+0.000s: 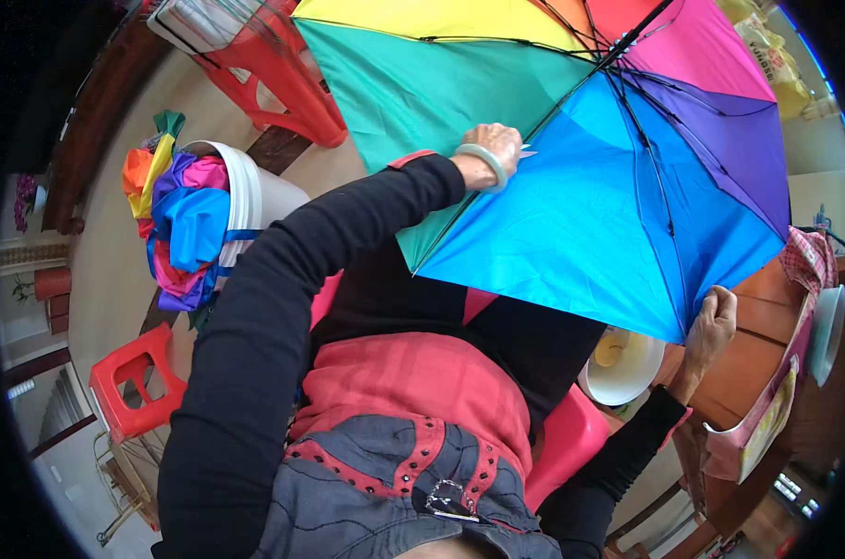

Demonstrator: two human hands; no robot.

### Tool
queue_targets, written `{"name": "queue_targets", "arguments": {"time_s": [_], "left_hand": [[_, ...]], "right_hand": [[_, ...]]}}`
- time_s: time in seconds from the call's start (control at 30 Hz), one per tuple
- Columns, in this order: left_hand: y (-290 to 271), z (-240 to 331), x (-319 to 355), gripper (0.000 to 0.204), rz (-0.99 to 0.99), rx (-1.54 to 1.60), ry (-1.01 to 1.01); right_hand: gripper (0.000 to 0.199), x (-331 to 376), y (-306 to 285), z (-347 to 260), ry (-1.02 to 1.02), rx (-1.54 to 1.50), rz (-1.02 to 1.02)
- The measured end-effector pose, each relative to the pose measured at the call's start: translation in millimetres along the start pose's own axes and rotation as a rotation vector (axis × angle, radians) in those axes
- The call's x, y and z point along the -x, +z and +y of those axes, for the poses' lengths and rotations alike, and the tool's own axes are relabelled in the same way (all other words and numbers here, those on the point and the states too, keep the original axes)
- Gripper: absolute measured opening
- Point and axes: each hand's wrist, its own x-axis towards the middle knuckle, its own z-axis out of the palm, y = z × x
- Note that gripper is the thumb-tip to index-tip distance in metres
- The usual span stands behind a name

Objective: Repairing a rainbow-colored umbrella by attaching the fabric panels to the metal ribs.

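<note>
Beside a wooden table (762, 321), left hand (493, 149) fingers and right hand (711, 326) fingers pinch the rainbow umbrella (590, 196).

White bucket (254, 200) stuffed with folded colourful fabric (182, 224) (umbrella cloth, probably), red plastic stool (129, 377) on floor, red chair (278, 65) behind, white bowl (623, 368) by wooden table (748, 349), checked cloth (807, 259).

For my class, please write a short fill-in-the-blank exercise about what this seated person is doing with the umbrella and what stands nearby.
1. Both hands hold an open, many-coloured ___.
2. The right hand grips the canopy's ___ panel at its edge.
3. The left hand wears a pale ___ on its wrist.
4. The white bucket holds folded ___.

Missing words: umbrella; blue; bangle; umbrellas
</note>
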Motion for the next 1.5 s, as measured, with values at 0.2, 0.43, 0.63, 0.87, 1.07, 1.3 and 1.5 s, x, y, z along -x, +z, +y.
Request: {"name": "queue_targets", "arguments": {"time_s": [0.2,0.43,0.63,0.87,1.07,1.3,1.5], "left_hand": [[5,13,6,0.016,0.068,0.038,-0.011],[16,15,6,0.015,0.198,0.111,-0.176],[10,-1,39,0.015,0.098,0.110,0.005],[57,1,52,0.018,0.172,0.209,-0.063],[62,-5,61,0.016,-0.035,0.658,-0.249],[62,-11,65,0.021,-0.091,0.986,-0.418],[46,-2,74,0.020,-0.121,1.058,-0.454]], "right_hand": [[0.012,4,2,-23,-0.065,0.226,0.060],[0.010,2,-11,-3,-0.083,0.316,0.037],[0.008,-1,-47,-8,0.034,0.360,-0.172],[0.020,-22,-32,-83,-0.114,-0.363,0.223],[0.013,-11,133,-113,-0.395,-0.150,-0.214],[0.010,44,221,-103,-0.171,-0.056,-0.336],[0.010,59,228,-109,-0.239,0.192,-0.307]]}}
